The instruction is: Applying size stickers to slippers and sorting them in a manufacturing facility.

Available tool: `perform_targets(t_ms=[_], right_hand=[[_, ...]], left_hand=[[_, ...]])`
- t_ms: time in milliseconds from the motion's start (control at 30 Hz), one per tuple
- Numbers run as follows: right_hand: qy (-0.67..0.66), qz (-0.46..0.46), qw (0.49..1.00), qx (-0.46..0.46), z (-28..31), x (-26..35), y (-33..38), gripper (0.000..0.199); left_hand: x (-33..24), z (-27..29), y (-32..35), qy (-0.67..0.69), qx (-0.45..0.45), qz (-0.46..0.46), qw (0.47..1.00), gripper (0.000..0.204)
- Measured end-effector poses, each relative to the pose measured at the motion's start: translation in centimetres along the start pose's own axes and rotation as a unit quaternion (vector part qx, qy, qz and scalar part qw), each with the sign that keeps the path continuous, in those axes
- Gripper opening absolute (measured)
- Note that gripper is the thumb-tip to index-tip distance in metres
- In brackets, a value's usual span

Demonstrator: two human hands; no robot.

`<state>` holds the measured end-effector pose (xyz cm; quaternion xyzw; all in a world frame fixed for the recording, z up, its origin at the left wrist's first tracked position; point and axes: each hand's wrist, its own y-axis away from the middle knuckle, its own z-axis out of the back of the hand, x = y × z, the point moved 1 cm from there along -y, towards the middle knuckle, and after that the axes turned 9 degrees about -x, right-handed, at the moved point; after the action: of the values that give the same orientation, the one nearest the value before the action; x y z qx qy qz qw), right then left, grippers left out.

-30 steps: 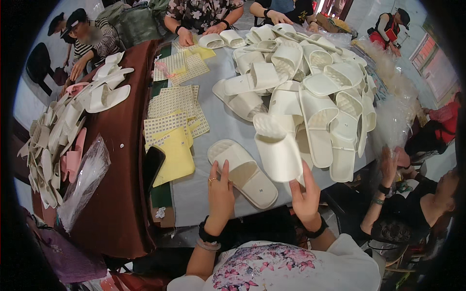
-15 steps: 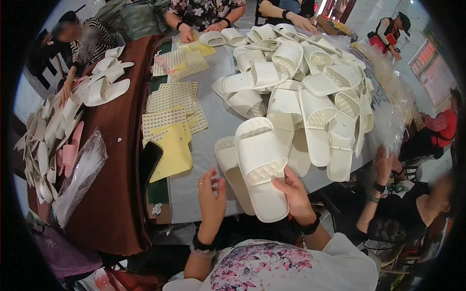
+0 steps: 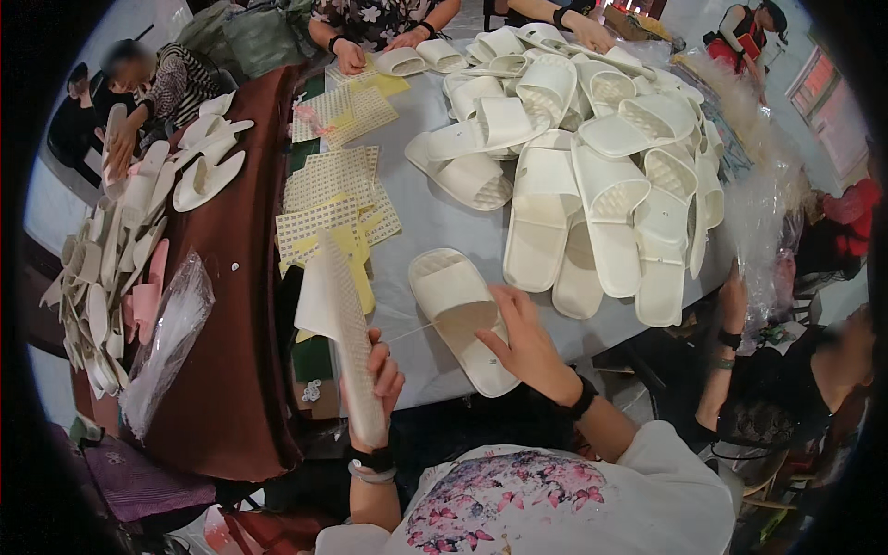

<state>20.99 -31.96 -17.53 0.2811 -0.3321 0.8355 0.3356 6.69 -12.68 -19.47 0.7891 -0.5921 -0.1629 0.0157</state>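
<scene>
Left hand (image 3: 383,377) wrapped round a cream-white moulded slipper (image 3: 354,342), holding it on edge above the grey-covered desk (image 3: 421,227) — right hand (image 3: 538,350), thumb spread from fingers, over a matching cream-white open-toe slipper (image 3: 450,280) lying flat there — can't tell if touching.

A workshop, shown by heaped slippers (image 3: 608,171), label sheets (image 3: 326,178) and co-workers (image 3: 381,20).

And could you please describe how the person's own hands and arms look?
The left hand is ungloved, with a black wristband and a greyish band at the wrist; the right hand is ungloved too, with a dark band. The short sleeves are white.
</scene>
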Motion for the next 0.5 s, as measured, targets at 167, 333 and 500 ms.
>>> perform_targets(t_ms=[167, 333, 500], right_hand=[[0.116, -0.036, 0.993, -0.003, -2.8, -2.3, -0.4, 0.061], [0.079, -0.127, 0.988, -0.026, -3.0, -4.1, -0.9, 0.036], [0.076, -0.121, 0.988, -0.061, -0.9, -3.3, -0.3, 0.039]], left_hand=[[0.4, 1.2, -0.1, 0.261, 0.07, 0.061, 0.961, 0.042], [2.7, -0.2, 0.8, 0.341, 0.067, 0.095, 0.933, 0.056], [4.2, -2.5, 0.4, 0.263, 0.175, 0.112, 0.942, 0.046]])
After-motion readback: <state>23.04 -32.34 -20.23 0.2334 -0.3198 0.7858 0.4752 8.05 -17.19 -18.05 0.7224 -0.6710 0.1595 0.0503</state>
